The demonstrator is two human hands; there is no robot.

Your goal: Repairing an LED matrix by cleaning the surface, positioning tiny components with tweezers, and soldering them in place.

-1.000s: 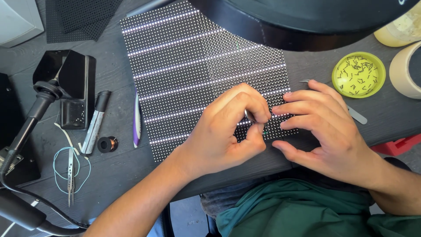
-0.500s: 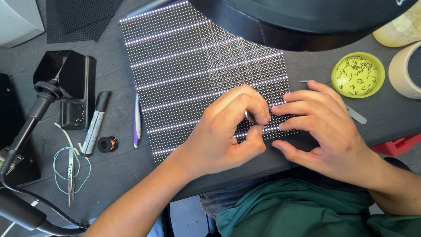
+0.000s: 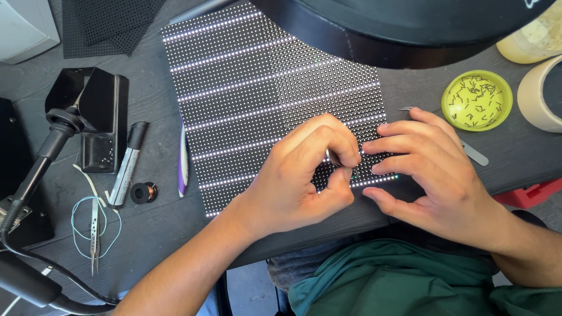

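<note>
A dark LED matrix panel (image 3: pixel 257 99) with bright rows of lit dots lies on the dark table. My left hand (image 3: pixel 293 181) rests on its near edge, thumb and fingers pinched on a small metal tool (image 3: pixel 331 157) that is mostly hidden. My right hand (image 3: pixel 433 175) is beside it, with fingers spread and fingertips pressed on the panel's lower right corner; it holds nothing. Flat metal tweezers (image 3: pixel 477 155) lie partly under my right hand.
A yellow dish (image 3: pixel 477 99) of small dark pins and a cream roll (image 3: pixel 541 93) sit at the right. On the left are a soldering iron (image 3: pixel 41 158), black stand (image 3: pixel 96 117), marker (image 3: pixel 129 164), purple pen (image 3: pixel 183 164), wire spool (image 3: pixel 143 192) and tweezers (image 3: pixel 95 234). A black lamp head (image 3: pixel 398 29) overhangs.
Both hands stay at the same spot on the panel's near edge. My left fingers have tightened slightly around the small tool.
</note>
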